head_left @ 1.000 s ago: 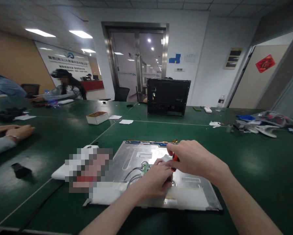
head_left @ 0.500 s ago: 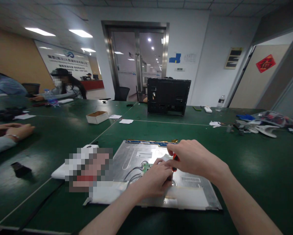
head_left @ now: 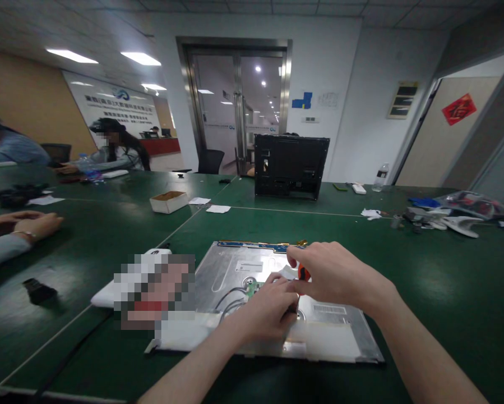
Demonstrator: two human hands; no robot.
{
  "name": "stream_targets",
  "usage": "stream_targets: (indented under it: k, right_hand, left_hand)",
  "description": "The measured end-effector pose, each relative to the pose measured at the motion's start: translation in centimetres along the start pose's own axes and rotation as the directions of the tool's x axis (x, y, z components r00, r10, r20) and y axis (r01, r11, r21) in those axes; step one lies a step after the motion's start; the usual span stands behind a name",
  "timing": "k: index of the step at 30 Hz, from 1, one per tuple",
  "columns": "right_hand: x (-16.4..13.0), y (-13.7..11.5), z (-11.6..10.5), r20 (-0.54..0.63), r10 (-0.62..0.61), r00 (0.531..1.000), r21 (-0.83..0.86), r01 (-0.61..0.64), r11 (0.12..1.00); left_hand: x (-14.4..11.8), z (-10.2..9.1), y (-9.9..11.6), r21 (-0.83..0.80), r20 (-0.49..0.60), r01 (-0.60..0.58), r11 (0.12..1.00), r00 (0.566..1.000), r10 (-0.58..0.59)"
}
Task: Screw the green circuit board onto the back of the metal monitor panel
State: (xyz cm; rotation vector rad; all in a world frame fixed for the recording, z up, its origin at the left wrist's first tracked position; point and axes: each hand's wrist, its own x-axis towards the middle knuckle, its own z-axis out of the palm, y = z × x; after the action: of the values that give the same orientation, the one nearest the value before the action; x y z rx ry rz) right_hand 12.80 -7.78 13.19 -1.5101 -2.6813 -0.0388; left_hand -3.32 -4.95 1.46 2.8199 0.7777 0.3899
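A silver metal display panel [head_left: 235, 269] lies back side up on the green table [head_left: 424, 280] in front of me. My right hand [head_left: 336, 275] grips an orange-handled screwdriver [head_left: 303, 273], held upright over the panel's middle. My left hand [head_left: 268, 311] rests on the panel just below it, fingers curled around the screwdriver's lower end beside a small green circuit board [head_left: 252, 288] with grey wires [head_left: 229, 297]. A blue strip [head_left: 252, 245] runs along the panel's far edge.
A black monitor housing [head_left: 291, 166] stands upright at the table's far side. A small cardboard box [head_left: 168, 201], paper scraps [head_left: 218, 209], a water bottle [head_left: 378, 177] and a pile of bags and parts [head_left: 453, 216] lie around. Other people's hands [head_left: 28, 224] rest at the left.
Almost nothing differs. My hands stay on the screwdriver over the panel; the view has shifted slightly.
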Motion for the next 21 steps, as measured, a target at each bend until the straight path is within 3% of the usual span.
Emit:
stream_targets:
  k: [4,14,21]
  right_hand:
    - [0.21,-0.19,-0.03,-0.005,0.037,0.999,-0.059,-0.037,0.998]
    - [-0.11,0.21,0.17,-0.017,-0.047,0.999,-0.018,0.046,0.999]
    - [0.34,-0.31,-0.01,-0.012,0.045,0.999,-0.095,-0.046,0.994]
  left_hand:
    - [0.01,-0.12,0.06,-0.019,-0.001,-0.007,1.000,1.000,0.007]
    - [0.06,0.11,-0.06,0.003,0.005,-0.007,1.000,1.000,0.007]
    - [0.08,0.05,-0.02,-0.002,0.004,0.012,1.000,1.000,-0.012]
